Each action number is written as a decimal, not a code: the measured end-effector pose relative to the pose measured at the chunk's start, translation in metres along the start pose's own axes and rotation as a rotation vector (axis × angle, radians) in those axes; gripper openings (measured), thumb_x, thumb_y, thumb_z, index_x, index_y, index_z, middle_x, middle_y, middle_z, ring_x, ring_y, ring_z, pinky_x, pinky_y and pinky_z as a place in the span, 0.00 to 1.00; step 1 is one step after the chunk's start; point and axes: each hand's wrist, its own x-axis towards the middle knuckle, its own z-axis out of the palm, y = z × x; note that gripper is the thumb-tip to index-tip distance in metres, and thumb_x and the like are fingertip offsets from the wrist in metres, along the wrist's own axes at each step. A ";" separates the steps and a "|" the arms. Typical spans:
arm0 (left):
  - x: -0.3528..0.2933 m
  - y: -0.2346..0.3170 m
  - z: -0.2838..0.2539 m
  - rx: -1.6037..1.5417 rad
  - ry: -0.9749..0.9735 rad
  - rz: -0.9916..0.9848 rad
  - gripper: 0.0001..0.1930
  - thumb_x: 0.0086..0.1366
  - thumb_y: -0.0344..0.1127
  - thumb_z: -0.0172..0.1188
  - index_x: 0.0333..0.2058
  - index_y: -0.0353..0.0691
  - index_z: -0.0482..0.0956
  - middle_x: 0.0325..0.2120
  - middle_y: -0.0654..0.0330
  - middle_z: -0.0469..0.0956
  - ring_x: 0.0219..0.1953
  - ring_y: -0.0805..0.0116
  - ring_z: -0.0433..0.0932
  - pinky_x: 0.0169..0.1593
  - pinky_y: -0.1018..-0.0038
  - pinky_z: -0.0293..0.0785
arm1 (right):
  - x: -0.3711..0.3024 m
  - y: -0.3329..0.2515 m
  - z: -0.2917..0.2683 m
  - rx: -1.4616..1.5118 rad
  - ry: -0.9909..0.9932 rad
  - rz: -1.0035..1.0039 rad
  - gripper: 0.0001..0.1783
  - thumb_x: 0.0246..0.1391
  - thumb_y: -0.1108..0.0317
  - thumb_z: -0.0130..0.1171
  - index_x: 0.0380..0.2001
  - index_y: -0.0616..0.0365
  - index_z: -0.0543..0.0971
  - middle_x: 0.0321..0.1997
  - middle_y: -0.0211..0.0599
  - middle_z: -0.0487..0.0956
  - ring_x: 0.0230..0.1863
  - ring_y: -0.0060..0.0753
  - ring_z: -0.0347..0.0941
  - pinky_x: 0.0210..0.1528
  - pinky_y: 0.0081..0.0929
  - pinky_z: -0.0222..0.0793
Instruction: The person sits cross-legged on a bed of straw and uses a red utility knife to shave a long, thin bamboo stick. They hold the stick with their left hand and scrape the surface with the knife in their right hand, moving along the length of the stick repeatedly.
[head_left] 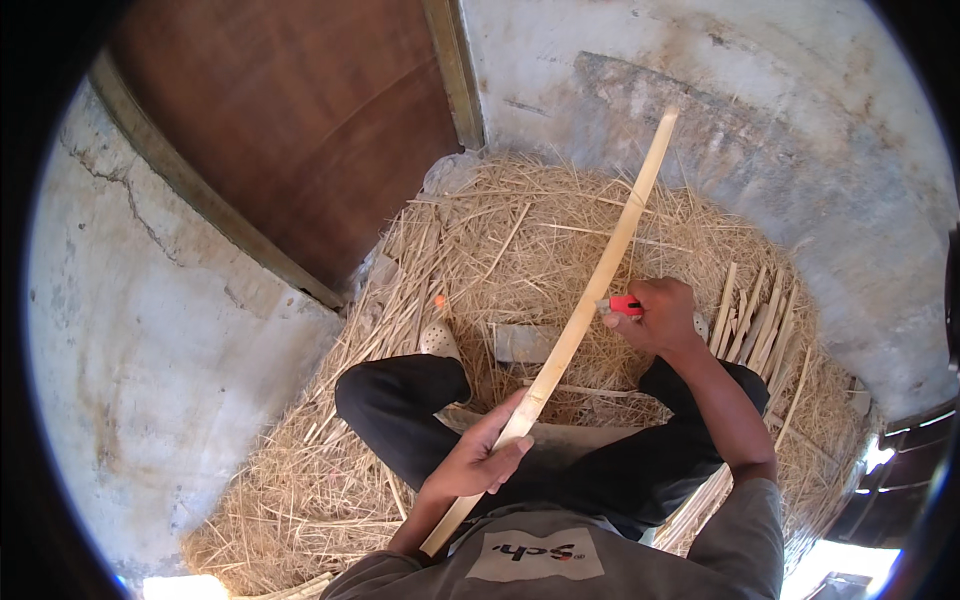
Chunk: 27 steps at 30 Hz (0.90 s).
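Note:
My left hand (480, 457) is closed round the lower part of a long, pale bamboo strip (597, 283), thumb on top. The strip slants up from beside my body to the far right, its far end in front of the wall. In my right hand (655, 317) is a red utility knife (626, 305); the fist wraps most of its handle. Its short blade points left, at the right edge of the strip around mid-length. Whether the blade touches the strip, I cannot tell.
Straw-like shavings (570, 220) cover the floor. Cut strips (765, 320) lie bundled right of my knee, and thin sticks (400, 285) lie at the left. A grey block (525, 344) sits between my feet. A brown door (290, 110) and stained walls (800, 190) stand close ahead.

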 end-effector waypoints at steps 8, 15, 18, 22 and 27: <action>-0.013 -0.005 -0.005 0.062 -0.028 0.002 0.33 0.68 0.27 0.50 0.68 0.46 0.49 0.19 0.69 0.67 0.14 0.85 0.62 0.17 0.84 0.62 | 0.011 0.027 -0.016 -0.136 -0.005 0.189 0.35 0.49 0.34 0.57 0.13 0.58 0.70 0.09 0.40 0.64 0.13 0.46 0.67 0.18 0.37 0.61; -0.025 -0.011 -0.006 0.004 -0.069 -0.030 0.33 0.69 0.25 0.49 0.69 0.44 0.47 0.19 0.69 0.67 0.14 0.85 0.62 0.18 0.83 0.62 | 0.018 0.045 -0.011 -0.161 0.044 0.244 0.33 0.46 0.34 0.60 0.12 0.56 0.72 0.09 0.37 0.67 0.12 0.41 0.67 0.18 0.36 0.62; -0.027 -0.012 -0.004 -0.005 -0.076 -0.038 0.33 0.69 0.25 0.49 0.69 0.45 0.46 0.19 0.69 0.67 0.14 0.85 0.62 0.18 0.83 0.62 | 0.026 0.055 -0.013 -0.259 0.103 0.145 0.34 0.47 0.34 0.58 0.13 0.57 0.71 0.10 0.39 0.67 0.13 0.43 0.67 0.19 0.38 0.62; -0.037 -0.017 -0.007 -0.020 -0.120 -0.060 0.33 0.69 0.27 0.50 0.69 0.45 0.46 0.19 0.70 0.67 0.14 0.85 0.62 0.18 0.83 0.62 | 0.027 0.080 -0.001 -0.168 0.234 0.319 0.35 0.49 0.33 0.55 0.14 0.57 0.70 0.11 0.42 0.67 0.14 0.46 0.67 0.21 0.40 0.62; -0.054 -0.025 -0.003 -0.011 -0.102 -0.128 0.33 0.69 0.29 0.51 0.69 0.45 0.46 0.19 0.70 0.67 0.15 0.85 0.62 0.18 0.83 0.62 | 0.030 0.100 -0.025 -0.365 0.084 0.164 0.30 0.51 0.35 0.53 0.18 0.52 0.80 0.10 0.35 0.69 0.14 0.40 0.69 0.20 0.37 0.64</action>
